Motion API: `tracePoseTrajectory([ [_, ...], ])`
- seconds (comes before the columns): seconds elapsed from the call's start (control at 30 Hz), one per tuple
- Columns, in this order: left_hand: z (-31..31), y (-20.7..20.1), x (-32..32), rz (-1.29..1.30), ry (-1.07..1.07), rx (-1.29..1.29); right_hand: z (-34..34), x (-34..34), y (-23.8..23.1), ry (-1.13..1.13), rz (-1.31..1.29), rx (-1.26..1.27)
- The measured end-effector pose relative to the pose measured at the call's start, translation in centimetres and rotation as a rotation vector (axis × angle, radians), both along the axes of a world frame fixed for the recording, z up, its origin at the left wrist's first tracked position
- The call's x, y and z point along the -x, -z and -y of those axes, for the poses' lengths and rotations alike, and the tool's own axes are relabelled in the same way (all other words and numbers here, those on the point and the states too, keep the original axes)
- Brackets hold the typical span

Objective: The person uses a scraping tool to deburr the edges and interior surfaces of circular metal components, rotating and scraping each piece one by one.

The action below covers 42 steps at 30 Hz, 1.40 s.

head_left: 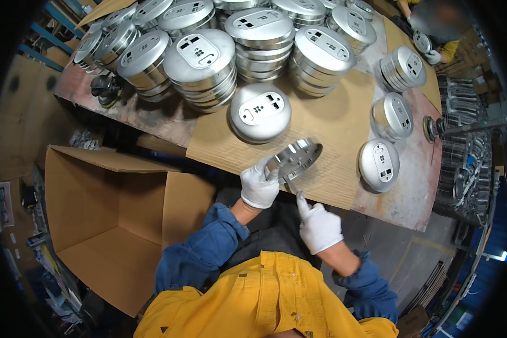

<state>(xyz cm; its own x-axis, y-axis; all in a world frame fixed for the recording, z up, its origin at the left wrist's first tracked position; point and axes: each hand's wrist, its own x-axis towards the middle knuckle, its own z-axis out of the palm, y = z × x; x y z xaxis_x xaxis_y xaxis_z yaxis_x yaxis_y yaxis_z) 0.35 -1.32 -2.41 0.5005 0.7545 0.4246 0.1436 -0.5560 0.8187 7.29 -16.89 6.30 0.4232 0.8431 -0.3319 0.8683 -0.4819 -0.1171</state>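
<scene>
My left hand [259,186], in a white glove, grips the rim of a round metal cover [298,161] and holds it tilted on edge above the table's front edge. My right hand [321,228], also gloved, is closed around a thin metal tool [290,185] with its forefinger stretched along it. The tool's tip meets the lower rim of the cover, and its handle is hidden in the glove, so its exact kind does not show. Just beyond lies a single silver domed cover [260,112] with an oval recessed panel and small square holes.
Several stacks of silver covers [200,62] crowd the far side. A cardboard sheet [332,129] covers the table. More covers [379,165] line the right. An open cardboard box [110,225] stands left below the table. Another person's gloved hand [433,57] holds a cover, far right.
</scene>
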Motion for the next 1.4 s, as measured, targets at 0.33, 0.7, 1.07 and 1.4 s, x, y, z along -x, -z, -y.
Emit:
tracePoseTrajectory([
  [0.33,0.1,-1.6,0.5,0.08,-0.035,0.163,2.6,-0.3,3.0,0.302,-0.176,-0.331],
  [0.7,-7.7,-6.8,0.7,-0.611,0.307,0.628,2.5,-1.3,1.8,0.144,-0.032,-0.094],
  [1.07,-3.0,-0.6,-1.3,0.052,0.105,0.305,3.1,-2.3,-0.3,0.254,-0.067,-0.282],
  [1.4,-1.4,-0.4,0.3,-0.069,0.055,0.173,1.1,-1.7,-2.6,0.101,-0.07,-0.089],
])
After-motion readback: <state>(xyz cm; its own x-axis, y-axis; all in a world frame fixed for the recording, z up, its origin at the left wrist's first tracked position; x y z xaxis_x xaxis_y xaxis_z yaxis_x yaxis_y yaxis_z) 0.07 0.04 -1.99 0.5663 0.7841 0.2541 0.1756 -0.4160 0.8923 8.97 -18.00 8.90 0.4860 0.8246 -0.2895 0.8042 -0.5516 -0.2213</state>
